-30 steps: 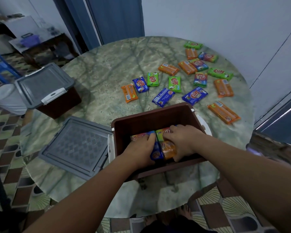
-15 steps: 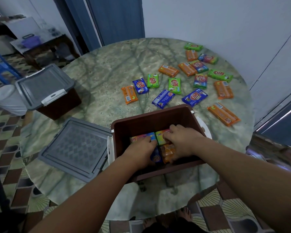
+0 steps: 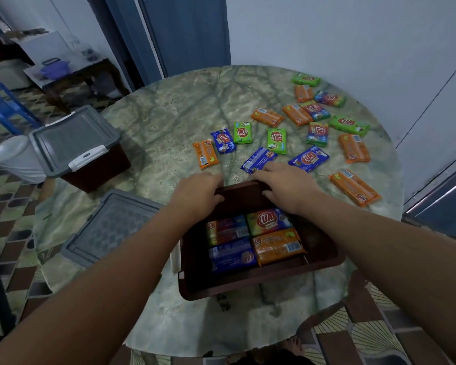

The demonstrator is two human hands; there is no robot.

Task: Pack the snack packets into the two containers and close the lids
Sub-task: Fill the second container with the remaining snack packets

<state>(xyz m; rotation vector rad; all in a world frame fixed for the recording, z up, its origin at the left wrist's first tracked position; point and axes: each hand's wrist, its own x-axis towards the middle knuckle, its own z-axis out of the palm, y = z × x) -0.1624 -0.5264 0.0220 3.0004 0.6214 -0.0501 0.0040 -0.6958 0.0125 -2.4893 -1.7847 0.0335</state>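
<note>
Both my left hand (image 3: pixel 198 192) and right hand (image 3: pixel 287 184) grip the open brown container's (image 3: pixel 324 256) far rim, four packets (image 3: pixel 253 239) inside.

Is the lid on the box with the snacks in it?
No, the open brown box shows packets inside, and its grey lid lies flat on the table beside it.
</note>
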